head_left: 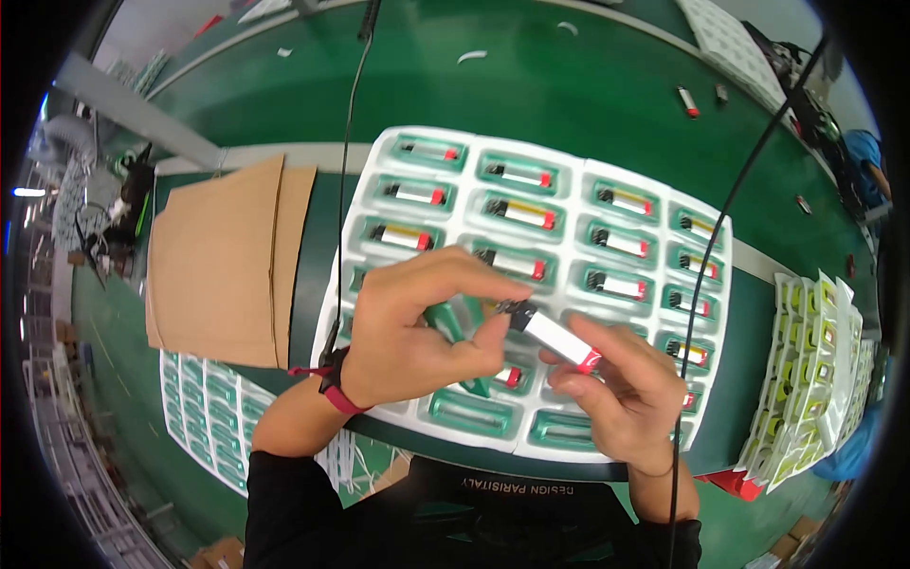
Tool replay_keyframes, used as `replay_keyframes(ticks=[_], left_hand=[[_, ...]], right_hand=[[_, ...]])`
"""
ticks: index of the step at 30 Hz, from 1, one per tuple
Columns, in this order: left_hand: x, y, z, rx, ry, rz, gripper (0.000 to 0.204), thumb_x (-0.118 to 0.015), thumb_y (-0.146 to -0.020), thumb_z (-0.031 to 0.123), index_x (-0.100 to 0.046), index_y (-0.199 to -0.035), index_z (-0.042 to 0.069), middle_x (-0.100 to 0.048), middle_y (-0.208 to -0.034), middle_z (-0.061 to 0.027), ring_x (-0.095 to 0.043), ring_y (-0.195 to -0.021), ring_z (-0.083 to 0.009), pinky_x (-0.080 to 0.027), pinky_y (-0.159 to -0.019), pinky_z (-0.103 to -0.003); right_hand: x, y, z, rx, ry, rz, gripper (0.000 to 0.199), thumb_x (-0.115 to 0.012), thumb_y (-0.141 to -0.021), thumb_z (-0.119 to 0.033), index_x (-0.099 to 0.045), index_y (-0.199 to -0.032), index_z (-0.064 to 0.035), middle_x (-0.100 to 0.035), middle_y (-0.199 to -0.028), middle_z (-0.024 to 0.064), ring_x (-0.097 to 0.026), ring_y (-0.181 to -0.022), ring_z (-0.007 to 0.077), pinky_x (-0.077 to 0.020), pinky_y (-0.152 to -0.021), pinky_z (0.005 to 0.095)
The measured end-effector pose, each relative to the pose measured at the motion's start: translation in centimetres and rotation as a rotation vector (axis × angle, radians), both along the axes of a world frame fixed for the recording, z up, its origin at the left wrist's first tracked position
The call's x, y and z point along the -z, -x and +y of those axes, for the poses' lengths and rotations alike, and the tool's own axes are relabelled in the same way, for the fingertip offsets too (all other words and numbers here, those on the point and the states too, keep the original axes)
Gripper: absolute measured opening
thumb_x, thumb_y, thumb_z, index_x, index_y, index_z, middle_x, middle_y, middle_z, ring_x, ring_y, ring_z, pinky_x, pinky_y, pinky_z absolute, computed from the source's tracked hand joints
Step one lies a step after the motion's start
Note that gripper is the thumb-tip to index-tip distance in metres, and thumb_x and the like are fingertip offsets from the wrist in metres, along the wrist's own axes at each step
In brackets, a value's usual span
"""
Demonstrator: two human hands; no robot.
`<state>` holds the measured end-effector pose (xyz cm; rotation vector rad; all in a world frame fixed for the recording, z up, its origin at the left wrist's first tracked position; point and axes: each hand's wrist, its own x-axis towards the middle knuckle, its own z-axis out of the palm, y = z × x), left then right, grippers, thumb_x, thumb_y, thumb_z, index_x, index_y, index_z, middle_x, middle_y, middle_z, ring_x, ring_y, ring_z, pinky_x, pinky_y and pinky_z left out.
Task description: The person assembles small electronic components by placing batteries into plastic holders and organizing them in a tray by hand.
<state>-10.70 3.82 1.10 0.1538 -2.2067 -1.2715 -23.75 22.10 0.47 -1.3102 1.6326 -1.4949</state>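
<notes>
Single head-worn fisheye view, steeply downward and close over the white tray (569, 171) on the green table (588, 85).

A moulded tray (569, 171) lies on the bench (588, 85), small cells (519, 212) lying in its compartments. Both hands meet over its near edge, the left hand (412, 327) and right hand (621, 389) holding one cell (555, 334) between them. Cardboard (227, 261) lies left of the tray, stacked trays (810, 370) to its right, more trays (209, 412) lower left.

Small white cell (557, 338) w/ red end + black connector end, tilted, above white blister tray (569, 171).
</notes>
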Motion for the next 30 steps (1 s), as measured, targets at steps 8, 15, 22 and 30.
replay_keyframes(ticks=[8,15,22,30], left_hand=[[-0.7,-0.3,-1.2,0.107,-0.364,-0.254,0.022,-0.054,-0.091,0.009,-0.061,-0.11,0.003,-0.061,-0.085,-0.0044,-0.057,-0.08,-0.0096,-0.044,-0.075,-0.025],[-0.7,0.3,-1.0,0.169,-0.454,-0.187,0.035,-0.07,-0.079,0.001,-0.061,-0.112,0.002,-0.056,-0.098,-0.0061,-0.058,-0.091,-0.0142,-0.047,-0.083,-0.028],[0.6,-0.3,-1.5,0.128,-0.566,-0.131,0.036,-0.085,-0.063,0.007,-0.061,-0.089,0.002,-0.053,-0.097,-0.0048,-0.057,-0.087,-0.0125,-0.052,-0.07,-0.025],[0.0,0.6,-1.1,0.353,-0.315,-0.142,0.048,-0.087,-0.058,0.0,-0.06,-0.098,0.002,-0.058,-0.103,-0.0085,-0.056,-0.098,-0.0173,-0.05,-0.08,-0.027]], right_hand=[[0.1,0.3,-0.1,0.214,0.158,-0.607,0.029,-0.06,-0.089,-0.003,-0.056,-0.118,0.0038,-0.067,-0.088,0.0127,-0.062,-0.068,0.0113,-0.0504,-0.062,0.0232],[-0.1,1.1,-0.4,0.186,0.186,-0.743,0.026,-0.059,-0.089,-0.002,-0.056,-0.114,0.0049,-0.066,-0.089,0.0146,-0.062,-0.068,0.0141,-0.0509,-0.063,0.0252],[-0.1,0.8,-0.1,0.034,0.068,-0.861,0.029,-0.062,-0.088,-0.002,-0.058,-0.116,0.0038,-0.067,-0.089,0.0125,-0.065,-0.075,0.0148,-0.0519,-0.069,0.0251],[-0.1,0.3,-0.5,0.227,0.076,-0.848,0.03,-0.064,-0.086,0.001,-0.059,-0.116,0.0037,-0.067,-0.086,0.01,-0.064,-0.074,0.0129,-0.0502,-0.066,0.0233]])
